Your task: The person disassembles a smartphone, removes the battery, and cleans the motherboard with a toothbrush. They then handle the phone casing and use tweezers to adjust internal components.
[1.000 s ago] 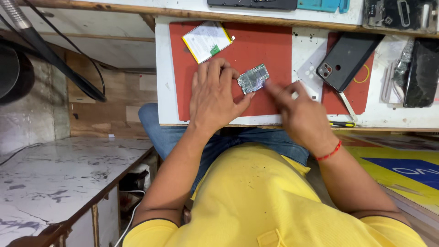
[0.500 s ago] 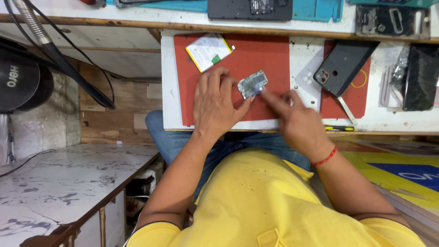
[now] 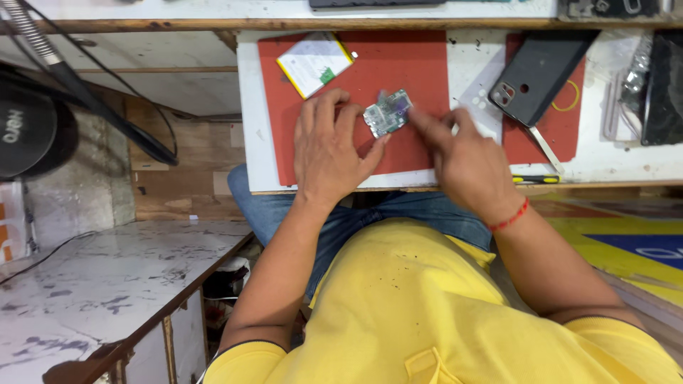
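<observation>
The small circuit board [image 3: 388, 112] lies flat on the red mat [image 3: 416, 67], right at the tips of my fingers, between my two hands. My left hand [image 3: 329, 153] rests palm down on the mat, its fingers spread a little, with the thumb tip touching the board's near edge and the forefinger at its left side, so the board is steadied rather than lifted. My right hand [image 3: 466, 160] comes in from the other side, forefinger stretched out and its tip touching the board's right corner, the other fingers curled loosely; whether anything thin is pinched in them I cannot tell. As I judge it, the work is midway: the board is already out of the phone, and the dark phone shell [image 3: 537, 71] lies back-up beyond my right fingers, partly on a second red mat, well apart from the board. The flat battery [image 3: 314, 62] with its yellow edge sits just beyond my left fingertips, also loose. A pair of tweezers [image 3: 544, 149] lies near my right knuckles, untouched. Nothing is refitted yet; everything is spread on the white desk [image 3: 249, 107].
</observation>
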